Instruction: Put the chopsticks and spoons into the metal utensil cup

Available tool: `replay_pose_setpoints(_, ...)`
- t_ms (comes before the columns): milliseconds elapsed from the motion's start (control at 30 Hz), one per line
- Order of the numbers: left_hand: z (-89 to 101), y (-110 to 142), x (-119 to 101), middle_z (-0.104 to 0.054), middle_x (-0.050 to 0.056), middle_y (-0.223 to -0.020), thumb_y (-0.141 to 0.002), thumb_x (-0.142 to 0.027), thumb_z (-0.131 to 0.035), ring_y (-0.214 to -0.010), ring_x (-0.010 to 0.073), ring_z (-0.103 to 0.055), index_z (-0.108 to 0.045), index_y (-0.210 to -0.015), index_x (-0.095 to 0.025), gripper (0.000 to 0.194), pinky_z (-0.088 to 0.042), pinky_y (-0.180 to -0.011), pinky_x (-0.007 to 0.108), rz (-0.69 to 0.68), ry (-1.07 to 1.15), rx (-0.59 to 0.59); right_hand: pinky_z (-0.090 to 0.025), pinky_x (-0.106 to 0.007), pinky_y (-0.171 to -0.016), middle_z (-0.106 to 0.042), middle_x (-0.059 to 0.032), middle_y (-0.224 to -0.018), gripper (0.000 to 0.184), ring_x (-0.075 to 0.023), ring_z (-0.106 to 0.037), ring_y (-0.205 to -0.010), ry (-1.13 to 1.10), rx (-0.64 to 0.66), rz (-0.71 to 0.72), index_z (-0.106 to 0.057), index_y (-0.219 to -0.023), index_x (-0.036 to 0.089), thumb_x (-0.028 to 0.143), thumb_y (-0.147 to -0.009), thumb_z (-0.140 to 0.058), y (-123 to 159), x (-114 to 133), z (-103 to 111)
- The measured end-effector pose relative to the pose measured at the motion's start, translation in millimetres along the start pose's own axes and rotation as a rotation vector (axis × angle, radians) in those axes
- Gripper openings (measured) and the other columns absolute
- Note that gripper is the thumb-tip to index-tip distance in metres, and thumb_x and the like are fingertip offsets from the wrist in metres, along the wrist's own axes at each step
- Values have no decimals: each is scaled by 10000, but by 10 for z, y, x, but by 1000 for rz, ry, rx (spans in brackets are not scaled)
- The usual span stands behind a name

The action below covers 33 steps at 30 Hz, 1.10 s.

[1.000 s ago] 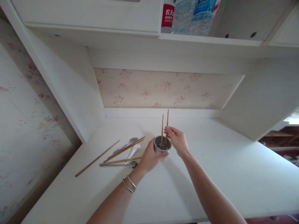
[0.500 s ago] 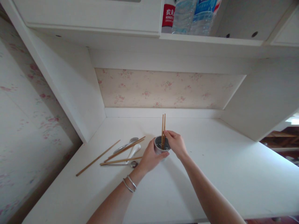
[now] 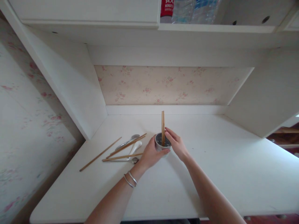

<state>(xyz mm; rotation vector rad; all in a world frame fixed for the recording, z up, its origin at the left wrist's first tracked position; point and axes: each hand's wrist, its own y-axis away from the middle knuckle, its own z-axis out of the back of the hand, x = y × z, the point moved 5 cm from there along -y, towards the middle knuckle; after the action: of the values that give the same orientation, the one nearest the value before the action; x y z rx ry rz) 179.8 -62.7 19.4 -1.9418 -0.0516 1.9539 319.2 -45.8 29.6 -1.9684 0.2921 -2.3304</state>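
A small grey cup [image 3: 159, 147] with a dark inside stands on the white desk, and my left hand [image 3: 151, 153] is wrapped round its left and near sides. Two wooden chopsticks [image 3: 163, 124] stand nearly upright in the cup, close together. At the cup's right rim is my right hand [image 3: 177, 144], its fingers stretched out just beside the chopsticks and not closed on them. Left of the cup lie more wooden chopsticks [image 3: 126, 145], a white spoon [image 3: 135, 148], a metal spoon [image 3: 135, 136] and another metal spoon [image 3: 135, 160] near my left wrist.
One single chopstick [image 3: 100, 154] lies apart toward the desk's left edge. Overhead, a white cabinet [image 3: 93, 12] juts out, with plastic bottles [image 3: 183, 11] on its open shelf. Side panels [image 3: 63, 81] bound the desk [image 3: 233, 174] left and right.
My right fingers have let go of the two chopsticks and straightened beside them. The chopsticks now stand closer together in the cup. The view has tilted slightly downward.
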Motion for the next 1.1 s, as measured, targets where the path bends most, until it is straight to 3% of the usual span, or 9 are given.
replay_pose_setpoints(133, -18, 13, -128, -618, 89, -1191, -697, -220, -738, -1084, 234, -573, -530, -1214, -198, 557, -434, -961, 389, -19, -50, 49, -360, -439, -1071, -559, -72, -1327, 814, -222, -523, -1223, -157, 199, -18, -266, -1458, 258, 444, -778, -674, 172, -78, -59)
replay_pose_setpoints(200, -33, 11, -185, -625, 88, -1172, -709, -204, -717, -1054, 225, -587, -537, -1197, -189, 521, -452, -936, 371, -37, -85, 75, -372, -451, -1060, -555, -86, -1318, 996, -231, -543, -1196, -135, 223, 0, -160, -1480, 262, 394, -698, -762, 218, -104, -72)
replay_pose_setpoints(267, -43, 2, -215, -625, 86, -1170, -708, -185, -706, -1046, 218, -591, -534, -1200, -187, 521, -455, -935, 365, -64, -124, 95, -382, -451, -1050, -555, -100, -1303, 1053, -239, -556, -1173, -84, 187, 18, -168, -1470, 249, 363, -641, -807, 226, -130, -67)
replay_pose_setpoints(400, 23, 1, -197, -590, 93, -1245, -663, -217, -752, -1126, 236, -556, -503, -1261, -202, 647, -421, -996, 387, -133, -257, 144, -423, -436, -1003, -599, -102, -1213, 927, -251, -579, -1117, -26, 126, 43, -337, -1378, 210, 359, -603, -825, 199, -165, -60)
replay_pose_setpoints(533, 307, 34, -186, -462, 122, -1409, -638, -335, -787, -1298, 283, -415, -434, -1363, -204, 818, -305, -1099, 432, -135, -555, 192, -426, -444, -989, -607, -83, -1193, 920, -254, -581, -1102, -29, 110, 60, -377, -1346, 230, 350, -560, -841, 185, -191, -51)
replay_pose_setpoints(700, 824, 101, -345, -632, 67, -1167, -857, -320, -550, -1080, 208, -571, -624, -1150, -231, 314, -405, -977, 340, -112, -900, 269, -423, -464, -976, -587, -83, -1220, 925, -265, -562, -1115, -2, 91, 73, -402, -1336, 242, 357, -533, -845, 181, -212, -42)
replay_pose_setpoints(833, 1151, 210, -354, -664, 54, -960, -875, -345, -501, -946, 207, -599, -685, -936, -236, 223, -414, -902, 317, -76, -1131, 399, -419, -454, -972, -598, -84, -1199, 914, -259, -569, -1094, 6, 84, 90, -406, -1337, 235, 359, -542, -840, 179, -203, -40)
replay_pose_setpoints(933, 1300, 307, -227, -665, 40, -883, -849, -370, -524, -905, 214, -605, -683, -833, -238, 208, -410, -874, 315, -8, -1196, 491, -423, -448, -964, -609, -83, -1182, 912, -254, -578, -1076, 11, 91, 83, -403, -1340, 232, 363, -550, -838, 179, -201, -43)
replay_pose_setpoints(1100, 1372, 393, -59, -677, 43, -842, -822, -406, -547, -831, 218, -622, -663, -790, -237, 207, -406, -745, 273, 97, -1161, 444, -435, -433, -948, -616, -78, -1169, 892, -245, -590, -1052, -13, 88, 74, -412, -1327, 234, 360, -552, -836, 186, -175, -40)
